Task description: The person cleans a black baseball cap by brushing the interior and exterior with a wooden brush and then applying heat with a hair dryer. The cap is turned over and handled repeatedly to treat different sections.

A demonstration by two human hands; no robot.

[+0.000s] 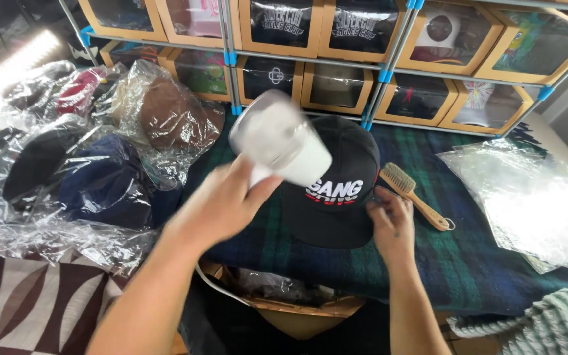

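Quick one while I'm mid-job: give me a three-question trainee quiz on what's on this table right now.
1. True or false: the left hand holds a white handheld device above the black cap.
2. Multiple choice: where does the wooden brush lie? A) on the plaid blanket, to the right of the cap; B) inside a shelf box; C) on the pile of bagged caps.
3. Fill in: the right hand touches the cap at its ____.

Key
1. True; the device is motion-blurred, so its exact kind is unclear.
2. A
3. Brim, at the right edge.
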